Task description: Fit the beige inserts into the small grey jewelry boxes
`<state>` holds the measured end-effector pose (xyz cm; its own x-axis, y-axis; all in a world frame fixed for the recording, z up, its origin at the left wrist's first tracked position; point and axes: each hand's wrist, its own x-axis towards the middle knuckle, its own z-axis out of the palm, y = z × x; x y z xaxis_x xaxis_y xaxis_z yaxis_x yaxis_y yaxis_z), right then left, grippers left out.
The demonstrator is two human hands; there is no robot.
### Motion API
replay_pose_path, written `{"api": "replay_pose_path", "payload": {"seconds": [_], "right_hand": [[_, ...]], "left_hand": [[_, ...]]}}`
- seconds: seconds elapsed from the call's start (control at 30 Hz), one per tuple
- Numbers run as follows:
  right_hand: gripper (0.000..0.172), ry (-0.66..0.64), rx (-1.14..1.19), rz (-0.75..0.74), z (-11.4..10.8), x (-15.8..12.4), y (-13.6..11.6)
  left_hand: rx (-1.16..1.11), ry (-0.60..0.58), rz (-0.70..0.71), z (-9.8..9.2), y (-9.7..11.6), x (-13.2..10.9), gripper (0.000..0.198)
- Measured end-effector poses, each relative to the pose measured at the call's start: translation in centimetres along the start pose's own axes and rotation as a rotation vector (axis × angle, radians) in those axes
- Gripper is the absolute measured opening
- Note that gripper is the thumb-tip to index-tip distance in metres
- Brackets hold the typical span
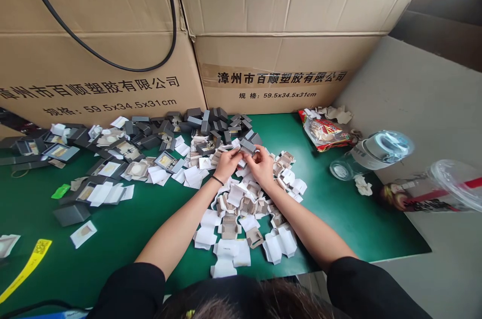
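Note:
Both my hands grip one small dark grey box (247,146) above the heap of papers. My left hand (228,163) has its fingers closed on the box's left side, and my right hand (262,163) pinches it from the right. Below and around them lie folded white and tan card inserts (229,226). Behind and to the left, a pile of similar dark grey boxes (150,133) spreads over the table, several of them open with pale inserts showing. The undersides of the fingers are hidden.
Large cardboard cartons (278,58) wall off the back of the green table (150,238). At right stand a clear bottle (361,155), a plastic cup (437,188), a crumpled tissue (363,185) and a red snack bag (326,130). A yellow strip (28,269) lies at left; a black cable (124,65) hangs above.

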<state>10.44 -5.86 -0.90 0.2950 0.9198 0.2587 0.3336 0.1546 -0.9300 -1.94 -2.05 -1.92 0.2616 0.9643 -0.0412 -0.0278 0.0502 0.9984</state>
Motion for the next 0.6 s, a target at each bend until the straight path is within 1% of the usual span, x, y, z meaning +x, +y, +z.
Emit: {"api": "replay_pose_path", "payload": {"seconds": [0.1, 0.23, 0.3, 0.4, 0.5, 0.6], "right_hand": [[0.024, 0.063, -0.073, -0.01, -0.25, -0.03, -0.01], [0.016, 0.103, -0.111, -0.039, -0.4, 0.04, 0.26], [0.017, 0.109, -0.078, -0.042, -0.33, 0.08, 0.4], [0.023, 0.061, 0.025, 0.006, -0.12, 0.18, 0.56], [0.026, 0.015, 0.139, 0.044, 0.04, 0.37, 0.7], [0.025, 0.007, 0.206, 0.02, 0.09, 0.56, 0.82]], "left_hand": [[0.034, -0.028, 0.004, 0.1, -0.12, -0.08, 0.032], [0.046, -0.069, 0.027, 0.03, -0.08, -0.28, 0.041], [0.054, -0.086, 0.063, -0.15, 0.02, -0.4, 0.047], [0.043, -0.097, 0.107, -0.46, 0.08, -0.45, 0.052], [-0.031, -0.111, 0.096, -0.65, -0.1, -0.27, 0.05], [-0.056, -0.105, 0.071, -0.65, -0.29, -0.09, 0.049]]}}
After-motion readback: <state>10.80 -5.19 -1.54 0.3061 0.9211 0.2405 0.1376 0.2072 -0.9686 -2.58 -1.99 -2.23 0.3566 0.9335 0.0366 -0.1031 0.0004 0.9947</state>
